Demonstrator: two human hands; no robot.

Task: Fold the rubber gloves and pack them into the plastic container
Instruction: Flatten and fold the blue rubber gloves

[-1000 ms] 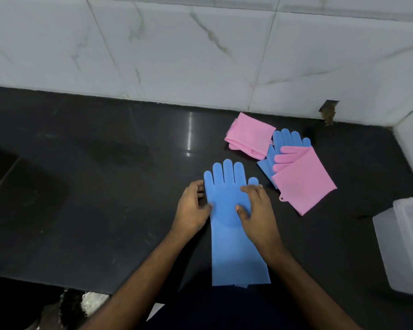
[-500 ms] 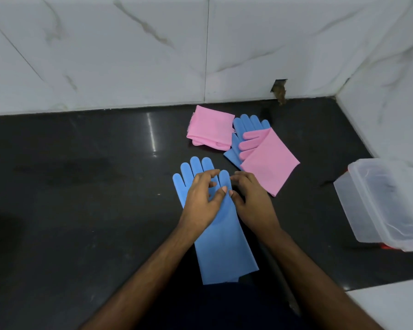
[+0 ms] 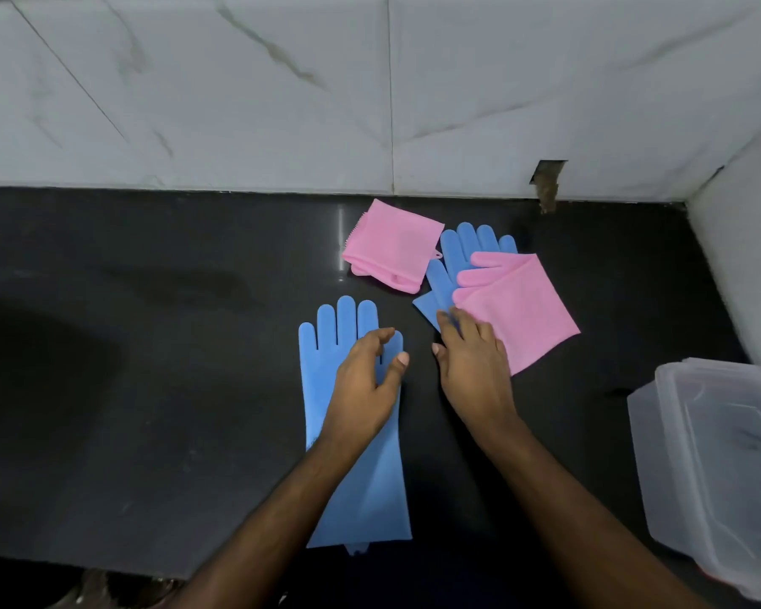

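A blue rubber glove lies flat and unfolded on the black counter, fingers pointing to the wall. My left hand rests on its palm area with relaxed fingers. My right hand has its fingers stretched out, fingertips touching a second blue glove that lies under a pink glove. A folded pink glove sits further back near the wall. The clear plastic container stands at the right edge, nothing visible in it.
A white marble-tiled wall runs behind the counter and turns along the right side. A small broken hole shows at the wall's base. The counter's front edge is just below the glove's cuff.
My right hand left the flat blue glove and reached right to the blue and pink pair. My left hand stays on the flat glove. The view shifted slightly.
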